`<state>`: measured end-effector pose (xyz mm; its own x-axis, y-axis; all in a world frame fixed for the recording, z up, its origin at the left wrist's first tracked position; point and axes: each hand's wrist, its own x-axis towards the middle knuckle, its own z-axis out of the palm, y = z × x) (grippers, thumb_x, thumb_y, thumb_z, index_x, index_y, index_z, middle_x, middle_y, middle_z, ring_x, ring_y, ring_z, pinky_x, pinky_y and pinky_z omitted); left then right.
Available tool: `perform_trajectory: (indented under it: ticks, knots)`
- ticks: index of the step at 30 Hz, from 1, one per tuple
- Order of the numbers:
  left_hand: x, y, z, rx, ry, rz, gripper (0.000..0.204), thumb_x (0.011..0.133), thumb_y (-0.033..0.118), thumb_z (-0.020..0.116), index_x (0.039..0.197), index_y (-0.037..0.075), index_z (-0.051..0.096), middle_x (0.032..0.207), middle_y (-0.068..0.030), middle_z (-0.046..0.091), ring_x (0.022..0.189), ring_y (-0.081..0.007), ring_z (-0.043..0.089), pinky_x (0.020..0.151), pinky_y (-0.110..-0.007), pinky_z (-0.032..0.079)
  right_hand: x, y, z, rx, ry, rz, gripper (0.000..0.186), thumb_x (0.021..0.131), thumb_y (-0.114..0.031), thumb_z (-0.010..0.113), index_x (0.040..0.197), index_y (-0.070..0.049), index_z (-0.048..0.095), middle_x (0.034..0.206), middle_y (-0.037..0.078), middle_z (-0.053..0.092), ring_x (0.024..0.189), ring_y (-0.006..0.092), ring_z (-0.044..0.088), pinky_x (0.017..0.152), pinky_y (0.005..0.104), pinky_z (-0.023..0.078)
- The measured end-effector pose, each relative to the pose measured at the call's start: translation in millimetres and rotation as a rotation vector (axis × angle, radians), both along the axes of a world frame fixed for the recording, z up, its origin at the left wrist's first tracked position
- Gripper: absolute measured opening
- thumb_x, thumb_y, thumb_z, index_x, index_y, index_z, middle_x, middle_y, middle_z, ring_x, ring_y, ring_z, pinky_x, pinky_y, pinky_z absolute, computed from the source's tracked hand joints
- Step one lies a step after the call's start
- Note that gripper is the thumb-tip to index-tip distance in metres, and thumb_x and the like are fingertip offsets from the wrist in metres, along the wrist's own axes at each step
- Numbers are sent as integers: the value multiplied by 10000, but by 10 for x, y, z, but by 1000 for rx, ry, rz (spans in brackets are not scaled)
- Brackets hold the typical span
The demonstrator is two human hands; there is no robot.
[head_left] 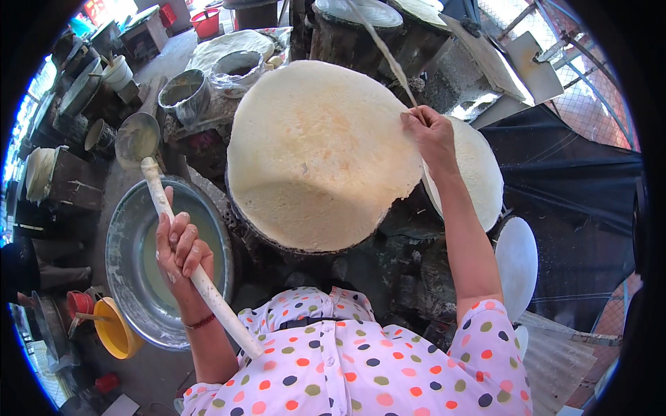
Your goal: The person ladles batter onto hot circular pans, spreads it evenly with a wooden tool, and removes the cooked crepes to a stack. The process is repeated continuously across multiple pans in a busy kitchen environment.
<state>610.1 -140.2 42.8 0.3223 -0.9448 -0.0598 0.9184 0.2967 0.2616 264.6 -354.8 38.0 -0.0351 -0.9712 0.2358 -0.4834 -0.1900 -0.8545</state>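
Note:
A large round flatbread (312,159), pale with browned patches in the middle, lies over a dark round griddle (300,248) in front of me. My right hand (431,139) is closed at its right edge, around the narrow end of a long thin stick (388,59) that slants away to the top. Whether the fingertips also pinch the flatbread, I cannot tell. With my left hand (182,243) I grip the long white handle of a ladle (137,141). Its bowl points away, past the rim of a metal basin (121,298) of cloudy pale liquid beneath my hand.
Right of the griddle is another pale round sheet (475,177), with a white disc (517,267) below it. Black sheeting (569,187) hangs farther right. A yellow bucket (116,329) stands left of the basin; metal pots (184,97) and more drums (357,31) crowd the far side.

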Motion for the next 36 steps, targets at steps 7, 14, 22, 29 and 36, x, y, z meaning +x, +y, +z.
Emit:
perform_trajectory:
  ticks: [7, 14, 22, 29, 36]
  knots:
    - [-61, -128, -42, -60, 44, -55, 503, 1039, 148, 349, 1481, 24, 146, 730, -23, 351, 459, -35, 345, 315, -177, 422, -27, 1, 191, 4, -41, -32, 150, 872, -193, 679, 842, -47, 659, 689, -46, 576, 653, 31, 472, 607, 202, 380]
    - [-216, -214, -35, -24, 67, -98, 509, 1031, 135, 361, 1482, 35, 147, 731, -14, 346, 447, -27, 345, 310, -172, 429, 21, -417, -378, -42, 403, -195, 322, 927, -365, 535, 994, -82, 673, 799, 182, 662, 829, 381, 636, 709, 452, 486]
    - [364, 432, -431, 261, -49, 200, 392, 1025, 176, 401, 1372, 22, 302, 740, 0, 364, 469, -17, 322, 323, -153, 366, 1324, 344, -260, 417, 272, 484, 303, 968, -260, 465, 1143, -56, 606, 784, 146, 615, 733, 264, 595, 663, 381, 474]
    - [1062, 1582, -1311, 870, -94, 423, 246, 1008, 215, 424, 1204, 67, 421, 761, -39, 454, 483, -43, 359, 355, -173, 326, 2796, 1300, -843, 564, 645, 1102, 289, 910, -96, 434, 1161, -56, 572, 981, 259, 641, 965, 429, 606, 829, 478, 483]
    - [1243, 2256, -2204, 1154, -160, 381, 252, 975, 143, 482, 1216, 73, 458, 730, -72, 484, 459, -105, 420, 351, -227, 328, 3631, 1552, -1303, 57, 1131, 1267, 191, 852, -109, 514, 961, -55, 662, 900, 160, 691, 865, 333, 679, 742, 438, 545]
